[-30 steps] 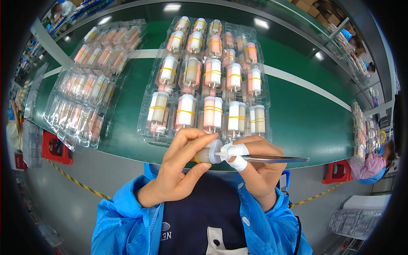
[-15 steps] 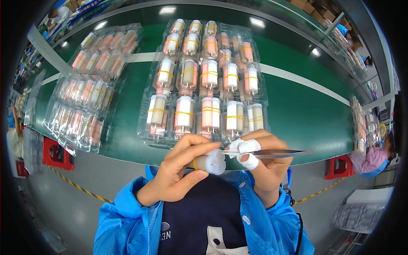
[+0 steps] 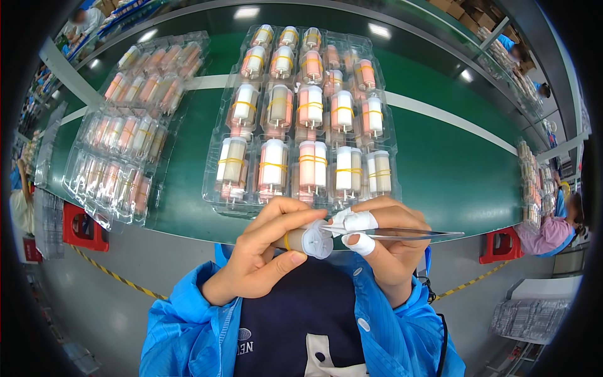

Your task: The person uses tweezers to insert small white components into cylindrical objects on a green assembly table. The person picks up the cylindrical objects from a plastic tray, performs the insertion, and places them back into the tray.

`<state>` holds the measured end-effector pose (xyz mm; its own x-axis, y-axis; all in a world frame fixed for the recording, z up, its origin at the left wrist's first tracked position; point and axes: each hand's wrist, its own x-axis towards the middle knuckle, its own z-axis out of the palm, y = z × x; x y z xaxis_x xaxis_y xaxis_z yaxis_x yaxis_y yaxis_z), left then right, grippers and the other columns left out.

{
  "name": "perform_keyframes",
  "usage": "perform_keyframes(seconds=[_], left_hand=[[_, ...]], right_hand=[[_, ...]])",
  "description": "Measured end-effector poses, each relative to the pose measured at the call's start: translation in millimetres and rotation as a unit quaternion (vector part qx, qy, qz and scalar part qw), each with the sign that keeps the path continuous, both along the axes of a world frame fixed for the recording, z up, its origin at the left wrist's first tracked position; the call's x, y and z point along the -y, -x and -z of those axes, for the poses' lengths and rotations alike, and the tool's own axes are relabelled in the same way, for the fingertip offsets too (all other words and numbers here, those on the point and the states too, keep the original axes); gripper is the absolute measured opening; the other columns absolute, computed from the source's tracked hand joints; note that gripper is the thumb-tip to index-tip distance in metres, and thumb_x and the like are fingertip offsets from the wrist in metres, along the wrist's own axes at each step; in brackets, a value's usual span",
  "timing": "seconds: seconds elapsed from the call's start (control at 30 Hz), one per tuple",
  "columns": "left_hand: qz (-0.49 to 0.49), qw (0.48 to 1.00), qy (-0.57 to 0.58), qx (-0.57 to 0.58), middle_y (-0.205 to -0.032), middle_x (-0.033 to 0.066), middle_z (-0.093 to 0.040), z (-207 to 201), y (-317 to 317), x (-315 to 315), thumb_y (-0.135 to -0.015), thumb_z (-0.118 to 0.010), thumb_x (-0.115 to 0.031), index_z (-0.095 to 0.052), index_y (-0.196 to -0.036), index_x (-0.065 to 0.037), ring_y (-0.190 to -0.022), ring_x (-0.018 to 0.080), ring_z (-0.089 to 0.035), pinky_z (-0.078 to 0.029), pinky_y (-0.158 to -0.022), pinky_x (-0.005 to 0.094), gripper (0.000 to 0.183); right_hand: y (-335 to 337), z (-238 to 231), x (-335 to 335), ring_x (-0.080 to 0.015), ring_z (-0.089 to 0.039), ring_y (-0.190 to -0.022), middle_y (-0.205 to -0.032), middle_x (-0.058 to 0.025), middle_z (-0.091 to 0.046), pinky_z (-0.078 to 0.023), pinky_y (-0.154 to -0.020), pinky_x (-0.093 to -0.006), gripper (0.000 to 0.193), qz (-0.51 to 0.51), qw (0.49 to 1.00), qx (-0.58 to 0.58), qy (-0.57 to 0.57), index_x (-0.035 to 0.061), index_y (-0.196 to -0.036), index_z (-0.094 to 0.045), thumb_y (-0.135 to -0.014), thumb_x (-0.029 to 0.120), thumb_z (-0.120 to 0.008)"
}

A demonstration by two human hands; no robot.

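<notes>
My left hand [image 3: 267, 248] is closed around a cylinder bundle [image 3: 317, 243] with a yellow band and a translucent end facing right. White tape wraps fingertips of my right hand [image 3: 392, 232], which pinches metal tweezers [image 3: 408, 235]. Their tips point left, at the upper edge of the translucent end; whether they touch it I cannot tell. Just beyond my hands lies a clear plastic tray [image 3: 212, 200] holding rows of banded white, pink and grey cylinders [image 3: 273, 162].
On the green work table [image 3: 440, 163], another set of clear trays [image 3: 78, 188] with similar cylinders lies at the left. More filled trays [image 3: 529, 182] stand at the far right, near a person in pink [image 3: 548, 234]. Red stools [image 3: 85, 227] are below the table edge.
The tweezers have tilted and shifted slightly, their tips now by the upper part of the translucent end. My right fingers have moved a little; my left hand is nearly still.
</notes>
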<state>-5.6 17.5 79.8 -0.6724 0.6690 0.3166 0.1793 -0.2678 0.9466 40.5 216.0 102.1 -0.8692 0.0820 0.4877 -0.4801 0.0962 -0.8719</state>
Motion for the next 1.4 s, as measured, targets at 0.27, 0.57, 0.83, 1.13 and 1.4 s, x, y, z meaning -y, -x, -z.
perform_keyframes(seconds=[0.27, 0.57, 0.83, 1.13, 1.4], left_hand=[[0.0, 1.0, -0.003, 0.004, -0.117, 0.0135, -0.044, 1, 0, 1, -0.09, -0.058, -0.012, -0.048, -0.129, 0.008, -0.107, 0.0198, -0.047, -0.038, -0.092, 0.0296, 0.045], [-0.012, 1.0, -0.016, -0.014, -0.116, 0.0132, -0.043, 5, -2, 1, -0.091, -0.058, -0.016, -0.048, -0.128, 0.009, -0.105, 0.0188, -0.047, -0.04, -0.089, 0.0285, 0.046], [-0.045, 0.998, -0.004, -0.053, -0.115, 0.015, -0.044, 7, -3, 1, -0.09, -0.058, -0.016, -0.048, -0.127, 0.009, -0.105, 0.0201, -0.047, -0.04, -0.088, 0.0285, 0.046], [-0.091, 0.985, 0.041, -0.139, -0.111, 0.0171, -0.048, 14, -3, 1, -0.081, -0.062, -0.005, -0.053, -0.122, 0.009, -0.097, 0.025, -0.052, -0.044, -0.084, 0.0316, 0.044], [-0.104, 0.984, 0.027, -0.145, -0.118, 0.021, -0.048, 9, -5, 2, -0.079, -0.066, -0.004, -0.056, -0.117, 0.007, -0.103, 0.0278, -0.055, -0.047, -0.086, 0.0352, 0.041]], right_hand=[[0, 2, 2, -0.0221, -0.068, -0.077, -0.085, -0.0169, -0.068, -0.055, -0.066, -0.0302, 0.018, 0.0, 1.0, -0.005, 0.004, -0.0014, -0.091, -0.069, -0.074, 0.0, -0.073], [-1, 0, 4, -0.0211, -0.068, -0.074, -0.084, -0.0161, -0.069, -0.054, -0.064, -0.0294, 0.015, 0.009, 1.0, -0.003, 0.009, -0.0013, -0.09, -0.068, -0.075, -0.001, -0.071], [3, -8, 5, -0.0213, -0.068, -0.07, -0.081, -0.0137, -0.069, -0.054, -0.06, -0.0274, 0.016, -0.003, 0.995, -0.024, -0.093, -0.0003, -0.087, -0.069, -0.071, -0.002, -0.071], [3, -16, 4, -0.0235, -0.066, -0.066, -0.079, -0.012, -0.067, -0.052, -0.059, -0.029, 0.016, -0.02, 0.989, 0.017, -0.144, -0.0008, -0.085, -0.068, -0.07, -0.004, -0.067], [6, -10, -3, -0.0199, -0.064, -0.074, -0.086, -0.013, -0.064, -0.051, -0.064, -0.0305, 0.015, -0.078, 0.99, 0.062, 0.097, -0.0026, -0.09, -0.066, -0.075, -0.002, -0.068]])
